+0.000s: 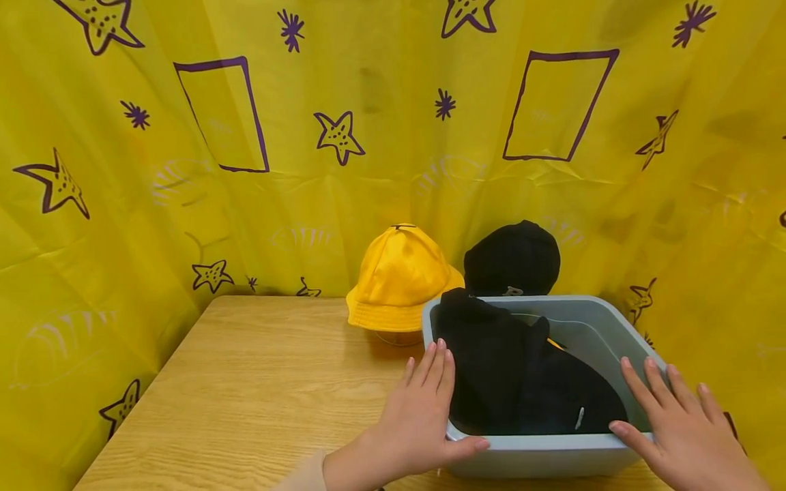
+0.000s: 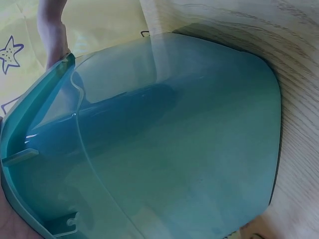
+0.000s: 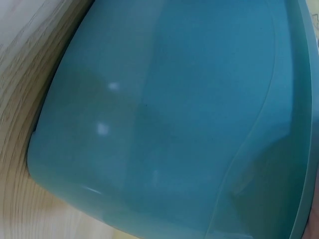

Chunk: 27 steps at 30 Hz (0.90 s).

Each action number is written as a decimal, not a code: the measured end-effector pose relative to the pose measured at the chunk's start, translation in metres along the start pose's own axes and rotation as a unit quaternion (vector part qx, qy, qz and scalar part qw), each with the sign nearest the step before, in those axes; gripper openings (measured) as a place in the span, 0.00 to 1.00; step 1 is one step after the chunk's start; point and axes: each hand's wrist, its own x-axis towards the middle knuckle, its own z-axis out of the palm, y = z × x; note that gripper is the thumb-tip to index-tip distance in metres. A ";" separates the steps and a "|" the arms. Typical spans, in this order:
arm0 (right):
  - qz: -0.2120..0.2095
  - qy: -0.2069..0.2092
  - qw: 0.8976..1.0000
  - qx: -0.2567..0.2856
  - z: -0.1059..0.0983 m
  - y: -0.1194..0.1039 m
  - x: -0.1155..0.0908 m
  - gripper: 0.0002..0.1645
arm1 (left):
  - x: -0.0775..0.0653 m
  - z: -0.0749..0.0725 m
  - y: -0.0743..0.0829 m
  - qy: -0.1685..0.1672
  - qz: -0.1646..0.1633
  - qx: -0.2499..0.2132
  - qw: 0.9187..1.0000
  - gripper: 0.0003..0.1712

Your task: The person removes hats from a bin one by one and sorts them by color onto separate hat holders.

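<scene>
A grey-blue plastic basin (image 1: 534, 443) stands at the right front of the table, with dark folded clothing (image 1: 491, 361) inside it. My left hand (image 1: 417, 409) rests on the basin's left rim near the front corner, fingers straight and thumb along the front rim. On the right rim lies my right hand (image 1: 688, 429), its fingers spread and straight, the thumb at the front corner. Both wrist views are filled mostly by the basin's outer wall (image 2: 189, 139), seen from the left, and the same outer wall (image 3: 164, 109), seen from the right.
Behind the basin are a yellow brimmed hat (image 1: 402, 279) on a low stand and a black cap (image 1: 512, 262). Wooden table (image 1: 264, 382) surface extends to the left. A yellow curtain (image 1: 393, 184) with purple stars and frames hangs around the back and sides.
</scene>
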 end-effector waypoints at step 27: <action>-0.174 0.097 0.979 0.046 0.001 0.010 0.005 0.52 | -0.024 -0.010 -0.027 -0.036 -0.018 -0.028 0.999 0.61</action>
